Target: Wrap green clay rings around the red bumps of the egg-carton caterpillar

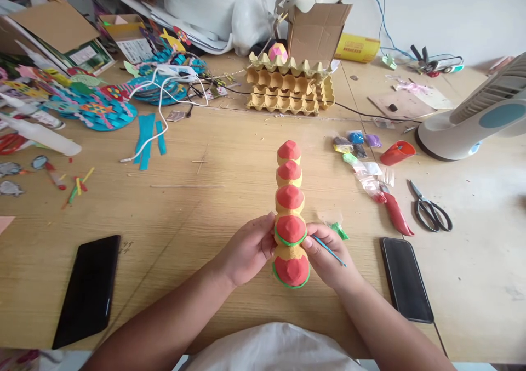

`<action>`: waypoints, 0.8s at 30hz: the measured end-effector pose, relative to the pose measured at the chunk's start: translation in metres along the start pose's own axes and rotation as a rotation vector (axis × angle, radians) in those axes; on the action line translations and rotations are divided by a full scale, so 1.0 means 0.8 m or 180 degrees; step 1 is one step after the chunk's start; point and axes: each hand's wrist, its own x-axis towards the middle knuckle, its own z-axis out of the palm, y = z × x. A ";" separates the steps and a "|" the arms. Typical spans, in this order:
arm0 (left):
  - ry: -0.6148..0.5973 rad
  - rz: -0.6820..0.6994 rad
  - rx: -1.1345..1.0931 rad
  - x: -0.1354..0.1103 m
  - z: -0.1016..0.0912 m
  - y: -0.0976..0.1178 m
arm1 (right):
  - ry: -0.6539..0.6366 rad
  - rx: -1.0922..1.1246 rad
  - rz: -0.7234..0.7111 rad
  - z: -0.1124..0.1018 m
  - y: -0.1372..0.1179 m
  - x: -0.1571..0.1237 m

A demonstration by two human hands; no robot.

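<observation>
A strip of egg-carton cups (pixel 290 195) lies on the wooden table (pixel 205 212), running away from me. Its several peaks are painted red on yellow. The two nearest peaks have green rings around them. My left hand (pixel 246 249) is closed on the strip's left side, fingers pressed against the second peak. My right hand (pixel 326 253) holds the right side and pinches a thin blue stick (pixel 329 250) whose tip touches the green ring.
Two black phones (pixel 88 289) (pixel 405 278) lie left and right of me. Scissors (pixel 429 209), a red-handled tool (pixel 396 215), a red cup (pixel 396 153) and clay packets (pixel 355 146) sit right. Stacked egg trays (pixel 287 89), a fan (pixel 476 121), paper crafts (pixel 98 108) behind.
</observation>
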 end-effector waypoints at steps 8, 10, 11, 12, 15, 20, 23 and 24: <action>-0.0320 0.0769 0.0985 -0.005 -0.007 0.001 | 0.0206 0.0496 -0.0060 0.008 -0.003 0.001; -0.0241 0.0893 0.1271 -0.007 -0.008 0.005 | 0.0193 0.0419 -0.0046 0.006 -0.002 0.000; -0.0209 0.0932 0.1405 -0.008 -0.008 0.007 | 0.0201 0.0391 -0.0047 0.005 -0.001 0.000; -0.0179 0.0972 0.1533 -0.009 -0.008 0.009 | 0.0203 0.0364 -0.0057 0.003 0.001 0.000; -0.0043 0.1138 0.1916 -0.012 -0.006 0.015 | 0.0167 0.0286 -0.0148 -0.003 0.006 -0.001; 0.0007 0.1482 0.2511 -0.013 -0.007 0.021 | 0.0050 0.0185 -0.0230 -0.007 0.012 -0.004; 0.0001 0.1659 0.2709 -0.013 -0.008 0.021 | 0.0034 0.0231 -0.0271 -0.007 0.014 -0.005; -0.0002 0.1724 0.2760 -0.013 -0.008 0.021 | 0.0031 0.0265 -0.0269 -0.006 0.014 -0.005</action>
